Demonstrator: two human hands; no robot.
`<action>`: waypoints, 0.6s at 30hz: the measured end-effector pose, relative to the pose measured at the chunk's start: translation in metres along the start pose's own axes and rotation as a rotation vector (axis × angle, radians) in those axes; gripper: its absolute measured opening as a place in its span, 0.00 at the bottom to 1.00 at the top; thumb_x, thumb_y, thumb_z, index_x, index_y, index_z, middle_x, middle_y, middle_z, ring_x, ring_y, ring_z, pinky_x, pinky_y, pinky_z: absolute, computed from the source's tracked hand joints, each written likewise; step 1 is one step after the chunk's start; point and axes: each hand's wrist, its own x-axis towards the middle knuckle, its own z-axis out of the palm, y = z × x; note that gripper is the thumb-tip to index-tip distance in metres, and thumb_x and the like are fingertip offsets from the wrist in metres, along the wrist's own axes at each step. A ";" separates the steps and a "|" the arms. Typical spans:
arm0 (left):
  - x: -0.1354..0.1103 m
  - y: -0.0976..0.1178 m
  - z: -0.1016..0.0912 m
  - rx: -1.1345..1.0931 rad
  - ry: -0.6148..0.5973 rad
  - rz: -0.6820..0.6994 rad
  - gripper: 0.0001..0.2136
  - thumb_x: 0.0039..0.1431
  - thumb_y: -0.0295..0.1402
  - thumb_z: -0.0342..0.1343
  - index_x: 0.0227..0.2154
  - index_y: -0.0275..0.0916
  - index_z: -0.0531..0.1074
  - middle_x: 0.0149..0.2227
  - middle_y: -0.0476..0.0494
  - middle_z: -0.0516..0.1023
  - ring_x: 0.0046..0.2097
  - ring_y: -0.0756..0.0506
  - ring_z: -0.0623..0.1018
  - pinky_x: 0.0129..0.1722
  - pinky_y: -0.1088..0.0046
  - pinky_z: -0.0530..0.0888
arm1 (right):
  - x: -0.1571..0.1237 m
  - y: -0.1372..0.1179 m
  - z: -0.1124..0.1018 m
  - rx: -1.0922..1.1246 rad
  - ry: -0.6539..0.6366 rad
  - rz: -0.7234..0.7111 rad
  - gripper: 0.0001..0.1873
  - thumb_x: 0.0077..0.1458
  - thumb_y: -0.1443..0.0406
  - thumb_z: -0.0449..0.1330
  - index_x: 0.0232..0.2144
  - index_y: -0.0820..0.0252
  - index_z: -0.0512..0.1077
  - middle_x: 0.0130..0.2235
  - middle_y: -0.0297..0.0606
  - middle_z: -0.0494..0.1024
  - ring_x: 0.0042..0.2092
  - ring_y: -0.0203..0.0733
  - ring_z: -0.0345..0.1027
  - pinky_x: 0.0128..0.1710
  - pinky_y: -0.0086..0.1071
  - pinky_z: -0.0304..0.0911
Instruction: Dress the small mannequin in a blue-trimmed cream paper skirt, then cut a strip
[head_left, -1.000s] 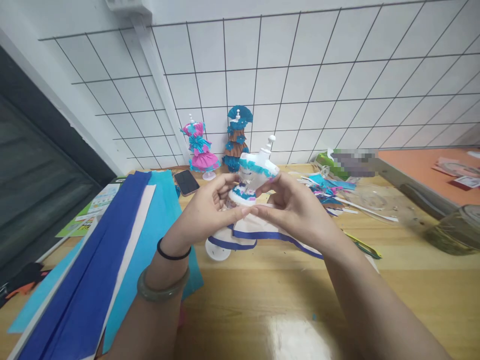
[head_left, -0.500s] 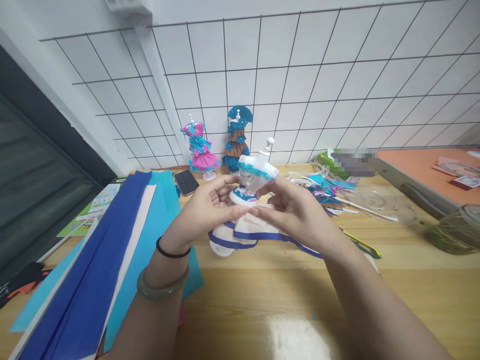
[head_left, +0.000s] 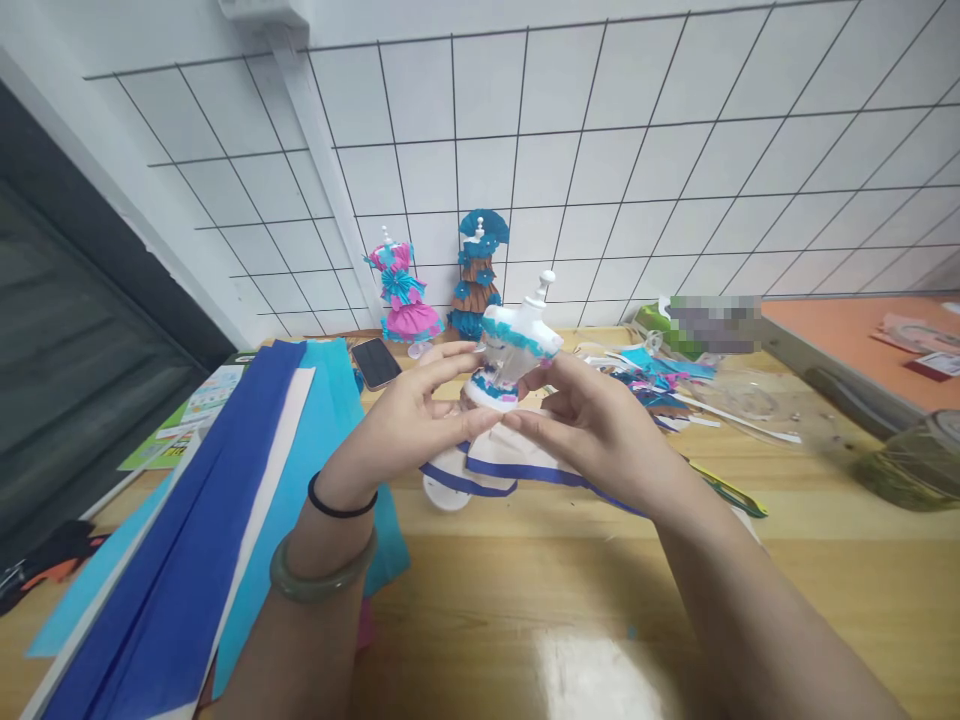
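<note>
A small white dress-form mannequin point(head_left: 531, 325) with a turquoise band round its chest and coloured scraps at its waist tilts slightly to the right. Gathered below the waist is a white paper strip point(head_left: 529, 455) with a dark blue edge, hanging in folds. My left hand point(head_left: 416, 415) is closed at the left of the waist, its thumb pressing the strip's top edge. Opposite, my right hand point(head_left: 600, 425) pinches the same strip, thumb tip close to the left one. Fingers of both hands curl behind the mannequin, partly hidden. Its round white base point(head_left: 446, 493) shows below the folds.
Two dressed mannequins, one pink point(head_left: 409, 300) and one teal and brown point(head_left: 478, 280), stand by the tiled wall. Blue paper sheets point(head_left: 187, 520) lie left, near a phone point(head_left: 376, 362). Right are paper scraps point(head_left: 660, 375), a yellow-green cutter point(head_left: 727, 490) and a glass jar point(head_left: 915, 460).
The mannequin has turned a little more upright between my hands. Both hands keep their hold on the paper strip, with the left fingers slightly straighter. The view has shifted slightly.
</note>
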 end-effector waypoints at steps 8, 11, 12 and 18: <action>0.002 -0.001 0.005 0.001 0.076 -0.113 0.36 0.48 0.35 0.64 0.60 0.44 0.56 0.48 0.40 0.72 0.47 0.42 0.74 0.45 0.63 0.74 | 0.002 0.004 -0.002 -0.052 -0.002 0.000 0.10 0.54 0.62 0.59 0.38 0.57 0.64 0.24 0.27 0.63 0.19 0.27 0.53 0.16 0.24 0.46; 0.002 0.001 0.006 0.022 0.062 -0.080 0.33 0.48 0.36 0.64 0.58 0.41 0.60 0.48 0.40 0.72 0.49 0.42 0.73 0.48 0.63 0.72 | 0.001 0.004 -0.004 -0.070 0.000 0.003 0.09 0.54 0.62 0.59 0.37 0.57 0.64 0.24 0.27 0.63 0.19 0.27 0.52 0.16 0.24 0.46; 0.002 0.001 0.007 0.037 0.041 -0.061 0.28 0.49 0.36 0.63 0.54 0.39 0.65 0.49 0.39 0.72 0.49 0.41 0.73 0.49 0.63 0.71 | 0.001 0.004 -0.004 -0.071 0.002 0.004 0.09 0.54 0.62 0.59 0.38 0.57 0.64 0.24 0.27 0.63 0.19 0.28 0.52 0.16 0.24 0.46; 0.004 0.000 0.010 -0.029 0.038 -0.073 0.22 0.49 0.37 0.63 0.47 0.37 0.69 0.47 0.39 0.74 0.46 0.42 0.75 0.43 0.66 0.74 | 0.002 0.004 -0.004 -0.070 -0.029 -0.005 0.09 0.55 0.63 0.58 0.39 0.57 0.63 0.22 0.26 0.61 0.19 0.29 0.53 0.17 0.25 0.46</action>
